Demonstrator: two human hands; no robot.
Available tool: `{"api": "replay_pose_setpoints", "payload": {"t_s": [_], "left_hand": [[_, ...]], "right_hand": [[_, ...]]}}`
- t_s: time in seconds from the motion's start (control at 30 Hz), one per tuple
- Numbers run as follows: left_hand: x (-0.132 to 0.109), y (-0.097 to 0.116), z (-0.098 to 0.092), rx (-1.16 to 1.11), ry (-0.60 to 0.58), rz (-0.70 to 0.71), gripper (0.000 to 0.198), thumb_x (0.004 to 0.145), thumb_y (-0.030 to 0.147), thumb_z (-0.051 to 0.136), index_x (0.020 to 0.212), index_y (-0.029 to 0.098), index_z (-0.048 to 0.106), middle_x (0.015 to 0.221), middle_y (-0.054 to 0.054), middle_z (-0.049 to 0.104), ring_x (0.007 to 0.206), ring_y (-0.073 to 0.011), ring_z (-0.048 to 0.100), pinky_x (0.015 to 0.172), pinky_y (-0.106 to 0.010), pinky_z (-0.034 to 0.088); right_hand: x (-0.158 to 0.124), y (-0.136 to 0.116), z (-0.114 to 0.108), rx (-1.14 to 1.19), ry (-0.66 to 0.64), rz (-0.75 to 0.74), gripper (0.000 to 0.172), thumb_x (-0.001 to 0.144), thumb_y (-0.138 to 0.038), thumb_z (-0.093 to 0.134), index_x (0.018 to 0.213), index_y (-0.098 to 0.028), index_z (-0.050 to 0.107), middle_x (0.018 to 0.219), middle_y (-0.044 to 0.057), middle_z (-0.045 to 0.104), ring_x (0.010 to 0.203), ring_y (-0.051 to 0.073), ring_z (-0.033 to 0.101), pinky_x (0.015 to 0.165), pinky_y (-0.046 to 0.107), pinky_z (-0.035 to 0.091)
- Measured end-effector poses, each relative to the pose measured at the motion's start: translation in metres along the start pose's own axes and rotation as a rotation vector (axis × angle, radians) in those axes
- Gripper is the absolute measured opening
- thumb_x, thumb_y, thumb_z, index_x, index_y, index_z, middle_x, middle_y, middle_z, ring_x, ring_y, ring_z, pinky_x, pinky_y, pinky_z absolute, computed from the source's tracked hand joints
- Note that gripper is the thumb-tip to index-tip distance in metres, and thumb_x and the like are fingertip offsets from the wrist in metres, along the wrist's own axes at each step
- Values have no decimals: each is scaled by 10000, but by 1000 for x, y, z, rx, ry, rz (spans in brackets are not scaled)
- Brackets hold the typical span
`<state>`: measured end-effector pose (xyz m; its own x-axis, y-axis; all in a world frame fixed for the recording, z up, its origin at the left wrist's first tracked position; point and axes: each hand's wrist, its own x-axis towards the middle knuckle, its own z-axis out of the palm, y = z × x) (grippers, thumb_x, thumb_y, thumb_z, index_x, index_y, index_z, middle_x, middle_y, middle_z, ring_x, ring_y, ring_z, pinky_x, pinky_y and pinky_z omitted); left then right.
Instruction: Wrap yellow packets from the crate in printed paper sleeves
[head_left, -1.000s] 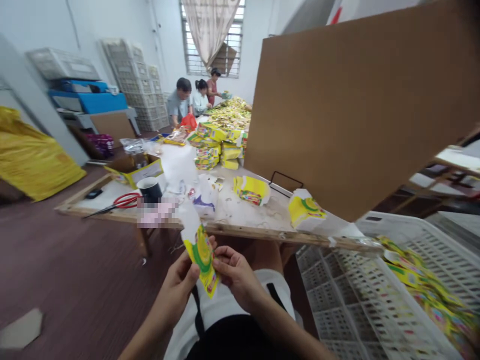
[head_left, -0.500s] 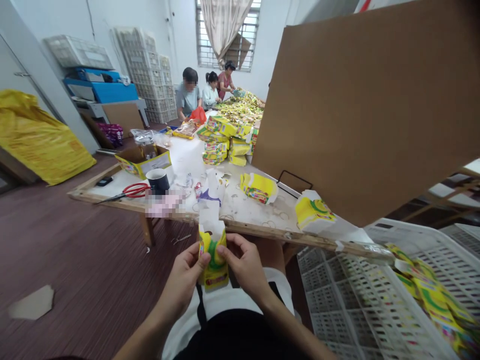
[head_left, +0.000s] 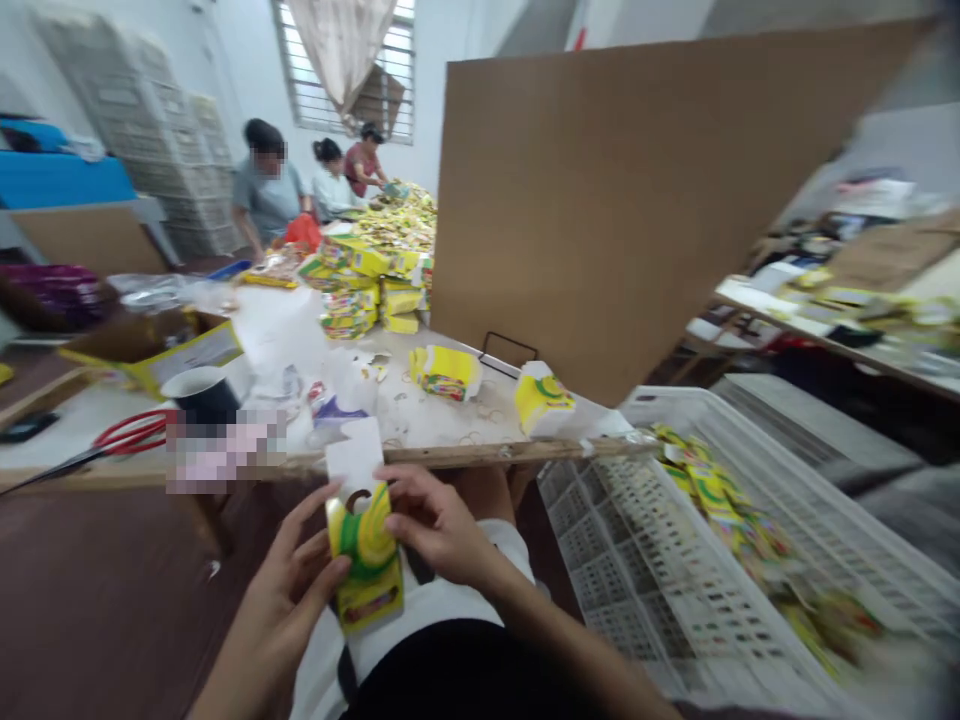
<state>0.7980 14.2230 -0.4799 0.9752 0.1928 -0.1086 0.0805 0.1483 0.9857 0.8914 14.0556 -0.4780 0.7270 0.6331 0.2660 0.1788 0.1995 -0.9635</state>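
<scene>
1. Left hand: fingers half curled and slightly spread along the left edge of a yellow carton, thumb against its front; the hold looks loose, and I cannot tell how firm it is.
2. Right hand: index finger at the carton's upper right edge, thumb just below, only a narrow gap between them; the carton's edge lies in this light grip.
3. The carton itself: upright above the person's lap, in front of the table edge, its white flap raised at the top.
4. Table, directly beyond the hands. To my left as I face it lie red-handled scissors, beside a dark mug; an open yellow box stands behind the mug.
5. Two further cartons, apart from each other: one lying, one near the table's edge.
6. White crate, at the person's right, with yellow packets inside.
7. Cardboard sheet, standing large behind the cartons.
8. Farther back: stacked cartons, a heap of packets, and three co-workers along the table's left side.
</scene>
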Motion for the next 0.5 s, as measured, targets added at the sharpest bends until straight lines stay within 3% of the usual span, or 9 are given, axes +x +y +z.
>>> {"api": "replay_pose_setpoints", "payload": {"t_s": [0.13,0.2,0.27,0.33,0.37,0.43,0.5], "left_hand": [[7,-4,1,-22,-161,-165,594,667,374,798,1118,309,417,965,-28,750,910,-268,707,738,-315,601],[6,-5,9,-50,-107,-176,619,611,378,831,1074,311,426,923,-14,756,859,-276,718,684,-312,610],[3,-4,19,-67,-11,-135,799,570,410,846,1219,360,383,939,-10,756,834,-284,722,652,-321,616],[1,-5,24,-58,38,-100,1007,557,443,843,1370,417,250,976,-1,756,829,-287,724,649,-343,623],[1,-6,24,-43,39,-95,1013,569,454,832,1391,423,240,1001,3,755,852,-287,721,664,-345,625],[4,-9,20,-7,23,-106,829,612,461,801,1329,402,389,1066,12,742,948,-289,698,717,-329,622],[7,-13,13,29,18,-116,629,625,445,794,1193,361,539,1120,16,725,1044,-306,660,753,-320,618]], "right_hand": [[1,-5,-14,-81,-12,35,134,837,-277,583,880,-156,623,745,-8,553,639,91,469,596,214,378],[2,-4,-16,-133,19,4,158,838,-291,580,769,-152,613,727,-6,554,658,97,482,605,212,385],[2,-3,-15,-135,72,-45,140,831,-298,591,853,-163,623,773,6,588,720,118,528,659,224,422],[2,-3,-13,-105,116,-82,304,817,-314,618,1094,-193,588,844,16,624,758,134,565,696,244,454],[2,-4,-12,-103,117,-105,366,825,-322,613,1170,-212,564,867,18,636,781,142,582,720,258,466],[2,-8,-13,-154,78,-178,308,852,-347,583,1138,-241,622,890,23,645,871,162,599,814,295,463],[2,-11,-18,-230,43,-215,258,877,-406,542,949,-238,724,909,36,624,932,173,576,849,303,441]]}}
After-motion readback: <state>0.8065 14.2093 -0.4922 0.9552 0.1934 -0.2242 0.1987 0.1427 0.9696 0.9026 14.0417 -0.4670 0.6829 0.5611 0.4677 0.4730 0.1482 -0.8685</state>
